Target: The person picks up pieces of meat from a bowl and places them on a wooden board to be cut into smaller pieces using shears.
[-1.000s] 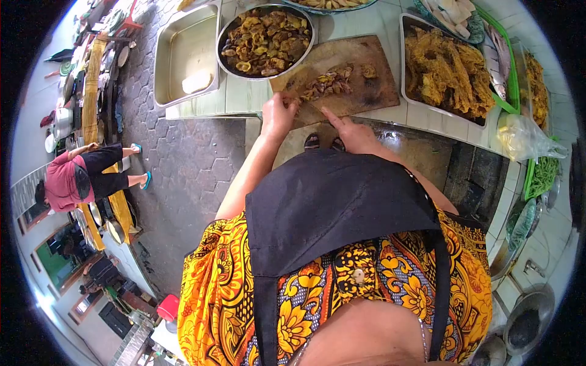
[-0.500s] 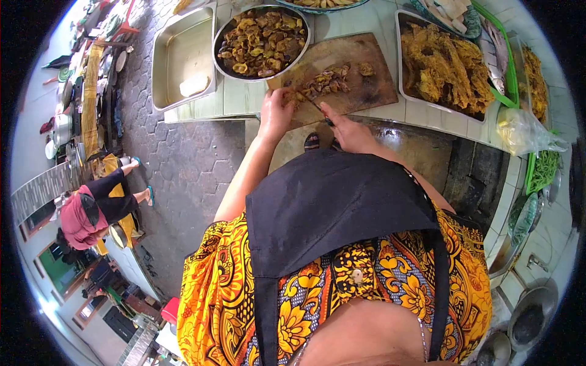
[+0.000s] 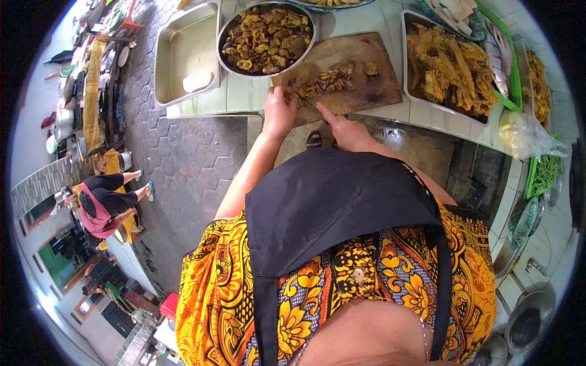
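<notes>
My right hand (image 3: 348, 129) grips a knife (image 3: 308, 100), its blade pointing left over the near edge of the wooden cutting board (image 3: 381, 79). Close by at the board's left corner, the fingers of my left hand (image 3: 280, 113) are closed on a small piece of brown cooked food (image 3: 293, 96), mostly hidden by the fingers. Cut brown pieces (image 3: 332, 80) lie mid-board, with one separate piece (image 3: 371, 68) to their right. Behind my left hand stands a metal bowl (image 3: 221, 53) heaped with similar brown-yellow pieces (image 3: 268, 39).
At left, a metal tray (image 3: 162, 67) contains a white lump (image 3: 198, 80). On the right are a tray of fried orange-brown food (image 3: 448, 67), a fish (image 3: 499, 64), a plastic bag (image 3: 528, 135) and green vegetables (image 3: 543, 175). Another person (image 3: 104, 204) bends over at far left.
My hands stay at the board's near left edge, with the knife shifted slightly. The view has moved a little. The other person at the left has bent further over.
</notes>
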`<action>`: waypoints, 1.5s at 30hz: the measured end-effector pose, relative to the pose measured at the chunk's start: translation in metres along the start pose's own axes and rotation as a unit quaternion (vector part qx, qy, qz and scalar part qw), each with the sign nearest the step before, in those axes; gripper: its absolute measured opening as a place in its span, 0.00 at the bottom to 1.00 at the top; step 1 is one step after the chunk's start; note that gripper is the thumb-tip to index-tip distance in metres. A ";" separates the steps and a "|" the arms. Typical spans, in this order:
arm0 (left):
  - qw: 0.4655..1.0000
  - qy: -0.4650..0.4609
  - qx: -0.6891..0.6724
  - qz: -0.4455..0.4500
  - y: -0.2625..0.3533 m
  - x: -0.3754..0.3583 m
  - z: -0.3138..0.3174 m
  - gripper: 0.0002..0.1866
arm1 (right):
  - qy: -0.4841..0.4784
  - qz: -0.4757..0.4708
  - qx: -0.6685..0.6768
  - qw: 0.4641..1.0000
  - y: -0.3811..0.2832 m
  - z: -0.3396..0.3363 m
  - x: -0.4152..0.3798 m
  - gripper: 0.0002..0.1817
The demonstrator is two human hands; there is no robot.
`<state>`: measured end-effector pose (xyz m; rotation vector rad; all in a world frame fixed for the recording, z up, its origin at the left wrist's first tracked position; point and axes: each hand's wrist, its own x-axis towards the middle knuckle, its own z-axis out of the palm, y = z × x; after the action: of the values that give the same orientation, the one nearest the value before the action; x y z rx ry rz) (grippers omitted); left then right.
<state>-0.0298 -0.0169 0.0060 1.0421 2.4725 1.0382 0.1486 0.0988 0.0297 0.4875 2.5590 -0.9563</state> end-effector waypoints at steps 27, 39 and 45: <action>0.994 -0.079 0.069 0.035 0.018 -0.009 -0.015 0.12 | 0.130 0.012 0.066 0.989 0.023 -0.018 -0.024 0.39; 0.998 -0.008 0.017 0.058 0.026 -0.004 0.012 0.07 | 0.087 0.032 -0.031 0.995 0.008 0.002 -0.024 0.42; 0.998 -0.006 0.022 0.053 0.027 -0.004 0.013 0.07 | 0.112 0.021 -0.063 0.991 0.005 0.004 -0.016 0.43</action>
<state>-0.0066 0.0006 0.0156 1.2009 2.4636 1.0085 0.1653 0.0962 0.0310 0.6418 2.7751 -0.7578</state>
